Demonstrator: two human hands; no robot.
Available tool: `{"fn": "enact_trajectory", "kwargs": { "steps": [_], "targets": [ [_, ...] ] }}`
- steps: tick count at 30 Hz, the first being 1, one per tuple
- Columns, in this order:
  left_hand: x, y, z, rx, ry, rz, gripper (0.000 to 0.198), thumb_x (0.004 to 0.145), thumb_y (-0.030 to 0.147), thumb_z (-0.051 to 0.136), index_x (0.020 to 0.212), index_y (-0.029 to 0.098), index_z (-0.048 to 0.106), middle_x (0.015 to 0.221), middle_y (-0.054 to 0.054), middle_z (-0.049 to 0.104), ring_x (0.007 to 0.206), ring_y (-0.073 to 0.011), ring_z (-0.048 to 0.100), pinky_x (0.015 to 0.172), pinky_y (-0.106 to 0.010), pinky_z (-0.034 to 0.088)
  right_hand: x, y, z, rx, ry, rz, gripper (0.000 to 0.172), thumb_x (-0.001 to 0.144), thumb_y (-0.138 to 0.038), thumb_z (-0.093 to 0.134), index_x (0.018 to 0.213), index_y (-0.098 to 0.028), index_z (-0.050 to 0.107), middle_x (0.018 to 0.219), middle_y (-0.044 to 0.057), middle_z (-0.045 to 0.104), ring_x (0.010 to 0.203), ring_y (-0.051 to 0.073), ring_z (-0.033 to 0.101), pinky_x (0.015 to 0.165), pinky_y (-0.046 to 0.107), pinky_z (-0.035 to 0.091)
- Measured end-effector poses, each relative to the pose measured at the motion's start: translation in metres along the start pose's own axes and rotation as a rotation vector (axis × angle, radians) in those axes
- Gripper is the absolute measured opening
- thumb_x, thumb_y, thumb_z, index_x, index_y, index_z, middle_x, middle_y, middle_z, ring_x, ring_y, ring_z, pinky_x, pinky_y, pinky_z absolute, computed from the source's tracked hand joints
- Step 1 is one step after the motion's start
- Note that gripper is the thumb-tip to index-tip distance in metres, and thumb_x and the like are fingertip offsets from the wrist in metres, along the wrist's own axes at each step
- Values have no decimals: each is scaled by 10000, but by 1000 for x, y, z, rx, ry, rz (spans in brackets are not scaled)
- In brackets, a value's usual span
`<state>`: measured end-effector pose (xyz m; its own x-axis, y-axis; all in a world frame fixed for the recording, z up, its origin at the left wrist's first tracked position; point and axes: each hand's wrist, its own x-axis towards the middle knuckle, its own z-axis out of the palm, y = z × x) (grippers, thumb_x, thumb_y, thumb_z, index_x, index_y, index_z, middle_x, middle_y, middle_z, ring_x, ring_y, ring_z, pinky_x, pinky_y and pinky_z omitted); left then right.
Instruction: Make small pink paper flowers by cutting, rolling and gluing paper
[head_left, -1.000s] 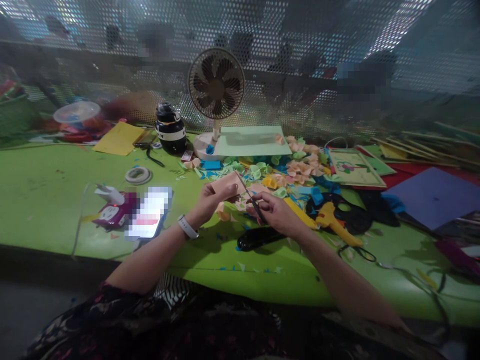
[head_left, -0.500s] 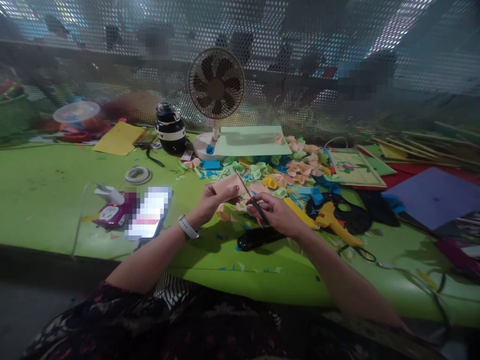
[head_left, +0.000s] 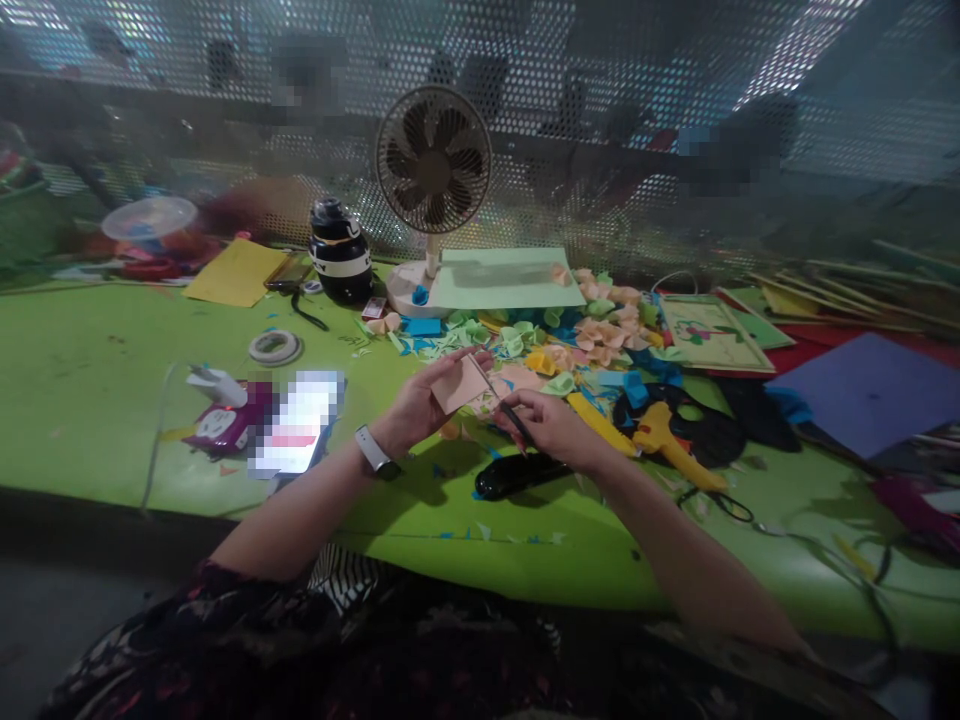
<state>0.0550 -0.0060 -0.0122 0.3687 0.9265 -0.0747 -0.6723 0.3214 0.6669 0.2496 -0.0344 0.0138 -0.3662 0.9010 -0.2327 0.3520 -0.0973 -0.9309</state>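
My left hand [head_left: 409, 414], with a watch strap at the wrist, holds a peach paper piece [head_left: 459, 385]; its palm is turned up and its fingers lie behind the paper. My right hand [head_left: 556, 425] grips dark-handled scissors [head_left: 517, 420], whose blades lie along the paper's right edge. Whether the blades are apart I cannot make out. Below the right hand a black stapler-like object [head_left: 517, 474] lies on the green table [head_left: 420, 525]. Beyond both hands are heaped folded peach paper shapes [head_left: 604, 340] and green ones [head_left: 517, 338], among blue and yellow scraps.
A fan [head_left: 433, 170] and a black jar-shaped bottle [head_left: 341, 255] stand at the back. To the left lie a tape roll [head_left: 275, 347] and a phone [head_left: 300, 425]. On the right are a yellow glue gun [head_left: 671, 445], its cable, and a purple sheet [head_left: 874, 390].
My left hand has turned palm up, and the peach paper has tilted so that more of its face shows. The scissors have stayed at its right edge in my right hand.
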Motion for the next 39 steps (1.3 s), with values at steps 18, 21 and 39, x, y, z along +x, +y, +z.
{"fn": "enact_trajectory", "kwargs": {
  "steps": [18,21,39],
  "targets": [
    [0,3,5,-3,66,-61,313,950,168,433,1108,72,684,1217,-138,718,1273,-246,601,1121,-348,451,2,3,0,-12,-6,4,458,649,-560,774,841,-185,594,547,-63,562,465,95,487,489,243,377],
    [1,4,6,8,69,-67,319,956,168,418,1096,74,689,1172,-129,737,1221,-237,637,1097,-339,470,4,5,-1,1,-2,-3,484,627,-576,786,840,-185,599,536,-67,549,475,97,497,488,235,368],
    [8,7,-8,6,123,-38,395,880,113,494,1242,67,646,1237,-150,711,1191,-252,652,1091,-375,476,-3,-2,-14,-4,-120,17,567,727,-644,718,1003,-162,606,501,-64,574,344,44,305,364,211,171]
  ]
}}
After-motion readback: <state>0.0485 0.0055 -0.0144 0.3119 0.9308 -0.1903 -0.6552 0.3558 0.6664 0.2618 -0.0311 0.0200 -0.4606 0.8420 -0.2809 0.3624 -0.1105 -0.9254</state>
